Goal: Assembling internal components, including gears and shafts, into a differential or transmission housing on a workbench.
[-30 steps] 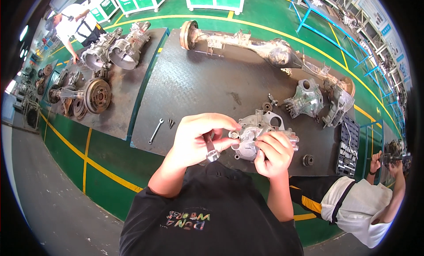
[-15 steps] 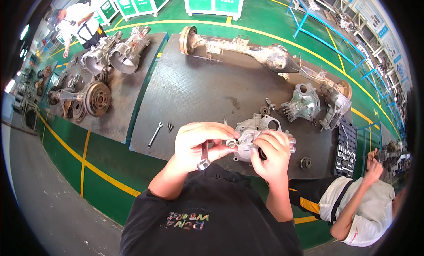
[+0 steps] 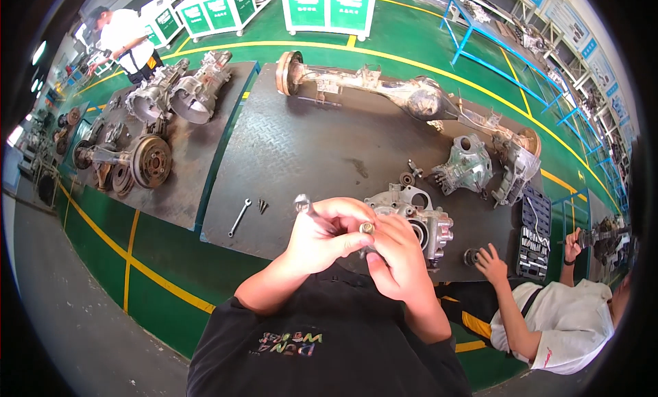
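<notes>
My left hand (image 3: 322, 236) is closed around a wrench (image 3: 302, 203), whose bright metal end sticks out past the hand. Between the fingertips of both hands is a small brass-coloured bolt (image 3: 367, 227), its head facing up. My right hand (image 3: 397, 256) pinches at the bolt from the other side, its fingers bent. Just beyond the hands, on the metal-topped table (image 3: 295, 150), rests a grey cast gearbox housing (image 3: 433, 225) with round bores. My hands partly cover it.
A second wrench (image 3: 240, 217) and several bolts (image 3: 262, 206) lie to the left. An axle (image 3: 384, 88) spans the back. Castings (image 3: 466, 164) and a socket set (image 3: 534, 236) sit at right. A co-worker's hand (image 3: 492, 263) is by a round gear part (image 3: 471, 257).
The wrench end has swung from below my left hand to above it. My hands have come closer together around the bolt. The co-worker's hand has reached to the gear part.
</notes>
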A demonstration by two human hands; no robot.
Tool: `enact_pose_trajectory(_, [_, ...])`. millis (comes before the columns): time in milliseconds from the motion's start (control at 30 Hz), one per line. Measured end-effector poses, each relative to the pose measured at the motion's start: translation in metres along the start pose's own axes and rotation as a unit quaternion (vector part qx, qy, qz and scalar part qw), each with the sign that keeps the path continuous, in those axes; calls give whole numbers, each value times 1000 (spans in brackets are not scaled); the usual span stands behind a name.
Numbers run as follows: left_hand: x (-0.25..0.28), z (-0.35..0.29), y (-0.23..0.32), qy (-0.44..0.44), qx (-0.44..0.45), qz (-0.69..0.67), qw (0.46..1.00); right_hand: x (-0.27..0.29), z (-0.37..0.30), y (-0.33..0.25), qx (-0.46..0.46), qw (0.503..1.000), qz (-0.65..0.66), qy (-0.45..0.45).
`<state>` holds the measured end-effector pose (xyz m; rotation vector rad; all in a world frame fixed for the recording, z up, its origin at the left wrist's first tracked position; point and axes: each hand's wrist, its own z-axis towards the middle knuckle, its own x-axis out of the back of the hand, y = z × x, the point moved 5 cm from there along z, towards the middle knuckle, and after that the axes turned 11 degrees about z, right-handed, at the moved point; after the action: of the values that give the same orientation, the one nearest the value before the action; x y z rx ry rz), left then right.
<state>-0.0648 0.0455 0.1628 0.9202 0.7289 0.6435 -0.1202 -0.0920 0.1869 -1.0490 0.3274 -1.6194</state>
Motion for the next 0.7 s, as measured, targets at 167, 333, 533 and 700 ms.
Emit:
enact_pose_trajectory(167, [3, -5, -14, 23, 63, -97, 993, -10, -6, 13, -33, 995, 90, 40])
enact_pose_trajectory(333, [19, -7, -8, 57, 91, 56, 993, -8, -10, 21, -82, 988, 112, 70])
enact_pose_trajectory(533, [30, -10, 7, 38, 43, 404, 913, -8, -3, 4, -64, 990, 120, 36])
enact_pose_trajectory(700, [23, -9, 26, -22, -17, 447, 894, -11, -3, 3, -59, 992, 110, 31])
